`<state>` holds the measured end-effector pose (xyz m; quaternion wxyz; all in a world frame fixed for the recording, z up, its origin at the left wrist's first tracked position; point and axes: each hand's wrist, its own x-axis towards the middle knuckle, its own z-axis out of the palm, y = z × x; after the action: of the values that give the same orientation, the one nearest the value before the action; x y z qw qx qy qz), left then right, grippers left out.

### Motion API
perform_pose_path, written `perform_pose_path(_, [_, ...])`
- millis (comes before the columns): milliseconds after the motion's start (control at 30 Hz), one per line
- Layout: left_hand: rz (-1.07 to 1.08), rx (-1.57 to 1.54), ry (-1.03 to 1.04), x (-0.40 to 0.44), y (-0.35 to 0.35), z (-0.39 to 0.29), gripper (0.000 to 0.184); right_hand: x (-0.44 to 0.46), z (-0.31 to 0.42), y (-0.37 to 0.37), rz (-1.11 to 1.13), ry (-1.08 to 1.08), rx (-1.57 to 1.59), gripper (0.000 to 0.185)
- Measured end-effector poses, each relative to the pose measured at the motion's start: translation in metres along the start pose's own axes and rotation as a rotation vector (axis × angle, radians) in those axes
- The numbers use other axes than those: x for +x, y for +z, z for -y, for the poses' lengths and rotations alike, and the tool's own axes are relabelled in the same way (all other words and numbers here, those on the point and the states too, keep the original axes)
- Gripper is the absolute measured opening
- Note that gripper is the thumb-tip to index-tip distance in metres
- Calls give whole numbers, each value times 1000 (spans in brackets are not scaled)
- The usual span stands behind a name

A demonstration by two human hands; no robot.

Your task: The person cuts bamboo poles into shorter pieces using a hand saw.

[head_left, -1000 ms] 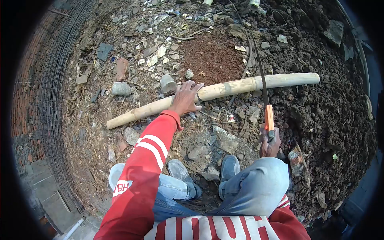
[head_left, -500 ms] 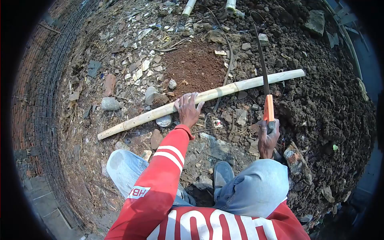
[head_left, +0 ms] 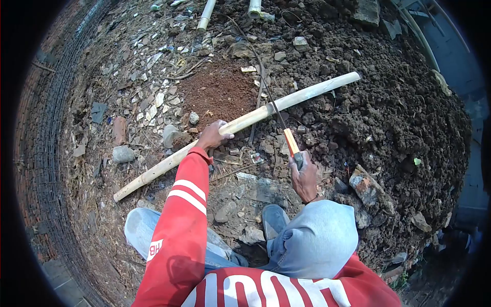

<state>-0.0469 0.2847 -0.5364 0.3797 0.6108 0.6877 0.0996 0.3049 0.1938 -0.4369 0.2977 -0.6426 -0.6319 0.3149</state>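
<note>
A long pale bamboo pole (head_left: 245, 121) lies slanting over the ground, its right end higher in the view. Around its middle, my left hand (head_left: 213, 136) grips it, fingers over the far side. My right hand (head_left: 304, 176) is closed on the handle of a hand saw (head_left: 290, 141) with an orange and black grip. The dark, thin blade crosses the pole near a node, right of my left hand. Whether the teeth touch the bamboo cannot be made out.
Reddish soil (head_left: 220, 92) lies beyond the pole, with broken tiles to its left. Dark clumpy soil (head_left: 399, 133) rises at the right. Two more bamboo ends (head_left: 206, 15) show at the top. Wire mesh (head_left: 43, 163) and a brick wall border the left. A chunk of masonry (head_left: 365, 184) sits near my right knee.
The saw has shifted left along the pole to near the node, its blade now tilted left. The camera view has moved, and the pole appears more steeply slanted. My left hand stays on the pole.
</note>
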Motion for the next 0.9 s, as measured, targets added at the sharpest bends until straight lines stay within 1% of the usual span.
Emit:
perform_pose_path(67, [-103, 14, 25, -7, 1, 3, 71, -3, 9, 0, -10, -48, 73, 19])
perform_pose_path(100, [-100, 58, -14, -18, -7, -14, 73, -4, 10, 0, -21, -100, 40, 20])
perform_pose_path(133, [-103, 62, -21, -29, -10, -28, 73, -4, 10, 0, -17, -102, 46, 20])
perform_pose_path(200, [-315, 339, 15, -45, -10, -40, 80, -6, 7, 1, -22, -162, 39, 21])
perform_pose_path(267, [-348, 315, 33, -46, -2, -28, 80, -9, -1, 3, 3, -88, 75, 20])
perform_pose_path(367, [-342, 342, -29, -47, -6, -23, 80, -13, -18, 5, -51, -172, 76, 19])
perform_pose_path(433, [-209, 392, -95, -49, -17, -24, 83, -16, -20, 5, -13, -116, 97, 21])
perform_pose_path(467, [-214, 389, -120, -47, -18, -19, 83, -18, -24, 9, 9, -82, 115, 23])
perform_pose_path(533, [-95, 425, -175, -38, -20, -14, 90, -19, -30, 21, 12, -116, 139, 25])
perform_pose_path(567, [-45, 473, -196, -33, -20, -20, 100, -20, -32, 26, -5, -142, 155, 26])
perform_pose_path(600, [-74, 450, -177, -31, -19, -31, 101, -21, -31, 29, 5, -143, 166, 26])
perform_pose_path(633, [-104, 428, -158, -25, -15, -38, 102, -20, -26, 31, 23, -87, 183, 31])
perform_pose_path(667, [-252, 428, -15, -20, -9, -44, 106, -21, -20, 31, 43, -30, 197, 36])
perform_pose_path(700, [-306, 325, 77, -8, -5, -51, 106, -21, -11, 29, 64, -12, 167, 32])
perform_pose_path(733, [-317, 300, 98, 0, -3, -63, 104, -22, -12, 30, 78, -13, 171, 32])
perform_pose_path(800, [-281, 257, 111, 22, 8, -70, 98, -24, -17, 29, 88, 13, 181, 27])
perform_pose_path(833, [-285, 254, 103, 31, 8, -71, 98, -24, -20, 29, 68, -8, 208, 22])
perform_pose_path(867, [-98, 279, 33, 41, 6, -73, 96, -24, -23, 25, 72, -17, 206, 22])
perform_pose_path(900, [93, 304, -33, 47, 7, -74, 93, -25, -24, 20, 109, -19, 131, 21])
